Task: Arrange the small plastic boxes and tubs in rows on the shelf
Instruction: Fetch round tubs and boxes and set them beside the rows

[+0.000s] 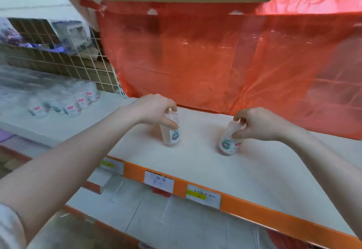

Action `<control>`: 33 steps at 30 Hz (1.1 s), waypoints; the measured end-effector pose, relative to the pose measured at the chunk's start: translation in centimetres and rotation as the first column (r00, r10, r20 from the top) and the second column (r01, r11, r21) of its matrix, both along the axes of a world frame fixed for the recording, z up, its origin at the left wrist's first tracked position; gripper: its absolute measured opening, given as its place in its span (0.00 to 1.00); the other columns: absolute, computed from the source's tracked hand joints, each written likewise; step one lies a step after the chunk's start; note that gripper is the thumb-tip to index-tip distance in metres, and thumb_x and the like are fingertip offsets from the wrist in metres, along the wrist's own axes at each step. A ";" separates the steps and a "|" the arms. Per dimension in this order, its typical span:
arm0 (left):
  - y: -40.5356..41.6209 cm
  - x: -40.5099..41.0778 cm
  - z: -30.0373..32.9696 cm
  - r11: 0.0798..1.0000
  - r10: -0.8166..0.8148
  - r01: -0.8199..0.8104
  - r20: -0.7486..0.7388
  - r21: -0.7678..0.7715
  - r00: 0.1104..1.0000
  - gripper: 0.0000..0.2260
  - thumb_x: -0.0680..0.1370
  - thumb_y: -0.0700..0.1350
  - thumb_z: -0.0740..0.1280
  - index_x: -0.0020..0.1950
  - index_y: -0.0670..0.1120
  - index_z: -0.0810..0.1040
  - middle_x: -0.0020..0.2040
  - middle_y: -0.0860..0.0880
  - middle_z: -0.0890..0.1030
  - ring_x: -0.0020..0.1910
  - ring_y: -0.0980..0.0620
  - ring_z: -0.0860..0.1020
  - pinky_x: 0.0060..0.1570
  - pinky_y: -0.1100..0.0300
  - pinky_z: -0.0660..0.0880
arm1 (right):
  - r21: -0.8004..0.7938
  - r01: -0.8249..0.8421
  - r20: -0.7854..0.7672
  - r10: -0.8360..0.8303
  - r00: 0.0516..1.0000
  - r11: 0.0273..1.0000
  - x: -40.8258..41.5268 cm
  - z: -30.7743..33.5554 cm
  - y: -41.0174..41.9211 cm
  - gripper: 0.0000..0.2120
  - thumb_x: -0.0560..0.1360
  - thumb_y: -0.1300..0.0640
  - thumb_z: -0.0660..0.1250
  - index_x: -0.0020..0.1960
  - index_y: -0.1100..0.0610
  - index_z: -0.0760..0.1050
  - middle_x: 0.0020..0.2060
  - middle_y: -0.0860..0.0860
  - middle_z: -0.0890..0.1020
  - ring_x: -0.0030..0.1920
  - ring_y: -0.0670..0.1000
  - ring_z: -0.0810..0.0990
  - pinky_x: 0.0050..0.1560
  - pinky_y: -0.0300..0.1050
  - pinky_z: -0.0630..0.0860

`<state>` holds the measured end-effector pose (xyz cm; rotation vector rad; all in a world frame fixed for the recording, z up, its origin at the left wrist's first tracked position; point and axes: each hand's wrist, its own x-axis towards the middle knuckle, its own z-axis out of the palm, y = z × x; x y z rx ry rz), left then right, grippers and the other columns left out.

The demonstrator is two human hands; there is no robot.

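Observation:
Two small clear plastic tubs with cartoon stickers stand on the white shelf (195,162). My left hand (154,109) grips the lid end of the left tub (170,135), which tilts slightly. My right hand (256,124) pinches the top of the right tub (228,143), which leans to the right. Both tubs touch the shelf board. Between the two tubs lies a gap about as wide as a hand.
A red plastic sheet (225,58) hangs behind the shelf. Several similar tubs with pink labels (78,101) sit in a row on the neighbouring shelf at the left, before a wire grid (64,60). An orange front strip with price tags (202,196) edges the shelf.

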<state>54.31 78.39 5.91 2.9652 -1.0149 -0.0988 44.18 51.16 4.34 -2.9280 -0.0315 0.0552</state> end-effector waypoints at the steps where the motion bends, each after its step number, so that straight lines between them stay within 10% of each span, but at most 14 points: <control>1: 2.0 -0.3 0.2 1.000 0.014 -0.014 0.008 -0.010 1.000 0.25 0.66 0.63 0.71 0.59 0.54 0.76 0.54 0.53 0.80 0.49 0.50 0.75 0.43 0.58 0.71 | 0.004 -0.007 0.014 0.007 1.000 1.000 0.3 0.2 1.9 0.23 0.66 0.46 0.70 0.58 0.53 0.74 0.47 0.50 0.79 0.45 0.51 0.74 0.39 0.43 0.69; 17: 36.0 -0.2 2.2 0.998 0.062 -0.062 0.021 -0.013 0.998 0.26 0.70 0.54 0.73 0.66 0.50 0.74 0.62 0.50 0.77 0.54 0.52 0.74 0.49 0.60 0.69 | 0.114 0.018 0.124 -0.032 0.992 0.993 4.4 0.6 33.0 0.23 0.66 0.48 0.73 0.57 0.58 0.77 0.45 0.54 0.80 0.44 0.54 0.75 0.43 0.47 0.73; 33: 44.2 12.9 2.0 0.989 -0.142 0.142 0.011 0.028 0.990 0.23 0.70 0.50 0.72 0.64 0.57 0.74 0.63 0.53 0.76 0.56 0.51 0.77 0.55 0.58 0.69 | 0.097 0.038 0.152 -0.052 0.987 0.995 16.9 -1.5 45.2 0.25 0.67 0.46 0.71 0.59 0.58 0.75 0.50 0.55 0.79 0.44 0.52 0.73 0.37 0.44 0.66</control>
